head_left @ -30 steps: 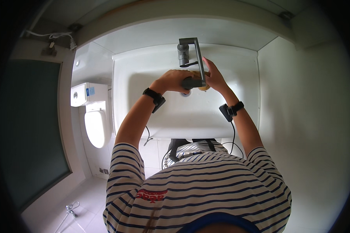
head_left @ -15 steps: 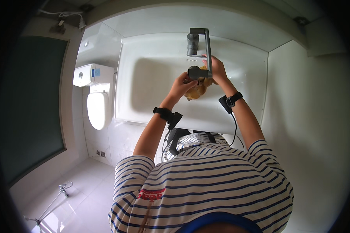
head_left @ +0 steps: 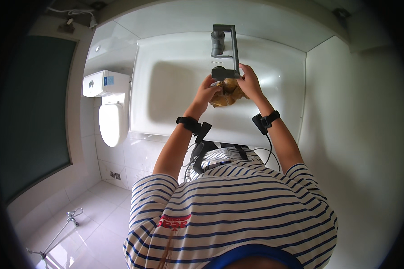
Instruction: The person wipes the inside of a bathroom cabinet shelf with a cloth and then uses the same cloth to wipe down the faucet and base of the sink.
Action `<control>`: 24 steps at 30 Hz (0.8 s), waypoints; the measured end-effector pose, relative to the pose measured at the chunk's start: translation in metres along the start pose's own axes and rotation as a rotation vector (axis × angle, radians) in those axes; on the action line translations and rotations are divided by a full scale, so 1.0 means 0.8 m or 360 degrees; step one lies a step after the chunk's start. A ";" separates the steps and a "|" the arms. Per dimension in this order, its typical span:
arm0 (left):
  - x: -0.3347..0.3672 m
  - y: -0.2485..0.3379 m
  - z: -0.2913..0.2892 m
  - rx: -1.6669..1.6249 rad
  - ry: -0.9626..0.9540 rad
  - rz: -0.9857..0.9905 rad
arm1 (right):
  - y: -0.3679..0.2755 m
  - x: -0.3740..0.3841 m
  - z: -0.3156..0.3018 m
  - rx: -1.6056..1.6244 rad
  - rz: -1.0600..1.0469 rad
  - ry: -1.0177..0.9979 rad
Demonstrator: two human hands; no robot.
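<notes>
Under the grey faucet (head_left: 236,49), both hands hold a crumpled, yellow-brown, cloth-like bundle (head_left: 226,99) over the white washbasin (head_left: 166,123). What kind of thing it is, I cannot make out. My left hand (head_left: 204,94) grips its left side, fingers curled in beside the spout. On its right side my right hand (head_left: 250,83) has hold of it, the fingers partly behind the faucet's arm. A thin streak, perhaps running water, shows over the bundle. The spout head covers part of the bundle and some fingertips.
Left of the basin stands a white toilet (head_left: 110,125) with its lid down. A shower head (head_left: 72,216) on a bar is at the lower left. A white wall (head_left: 345,134) closes off the right side. Black straps with cables sit on both wrists.
My right hand has shifted a little down and out from behind the faucet's arm. The bundle is spread wider between both hands. The whole view has tilted slightly.
</notes>
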State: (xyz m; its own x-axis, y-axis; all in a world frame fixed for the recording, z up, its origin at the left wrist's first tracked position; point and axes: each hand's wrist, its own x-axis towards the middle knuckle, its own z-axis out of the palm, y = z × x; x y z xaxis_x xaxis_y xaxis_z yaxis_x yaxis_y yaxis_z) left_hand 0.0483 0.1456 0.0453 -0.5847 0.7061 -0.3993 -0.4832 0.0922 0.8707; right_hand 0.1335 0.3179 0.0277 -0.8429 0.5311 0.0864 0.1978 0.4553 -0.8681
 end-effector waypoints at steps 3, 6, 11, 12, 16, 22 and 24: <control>0.007 -0.011 -0.005 -0.0029 0.0039 -0.0030 | 0.010 -0.014 0.005 -0.0002 -0.0088 0.0045; 0.012 -0.019 -0.016 0.0017 0.0032 0.0005 | 0.008 -0.026 0.005 0.0042 -0.0059 0.0030; 0.007 -0.011 -0.006 0.0348 0.0240 0.0152 | -0.003 -0.049 -0.011 0.0069 0.0051 0.0030; 0.007 -0.008 -0.006 0.0358 0.0226 0.0155 | -0.012 -0.054 -0.017 0.0112 0.0149 -0.0066; 0.008 0.020 0.004 0.1334 0.0355 0.0737 | -0.030 -0.080 -0.025 0.0237 0.0268 -0.0236; 0.005 0.066 0.014 0.1907 0.0236 0.0645 | -0.058 -0.112 -0.016 0.0329 0.0184 -0.0185; 0.006 0.071 0.014 0.1972 0.0239 0.0705 | -0.063 -0.119 -0.013 0.0334 0.0127 -0.0176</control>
State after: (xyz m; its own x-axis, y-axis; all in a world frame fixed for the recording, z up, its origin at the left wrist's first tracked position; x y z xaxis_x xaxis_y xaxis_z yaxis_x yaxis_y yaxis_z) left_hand 0.0255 0.1621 0.0960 -0.6425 0.7658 0.0268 0.6300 0.5081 0.5873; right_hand 0.2086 0.2518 0.0685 -0.8806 0.4729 -0.0305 0.1675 0.2504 -0.9535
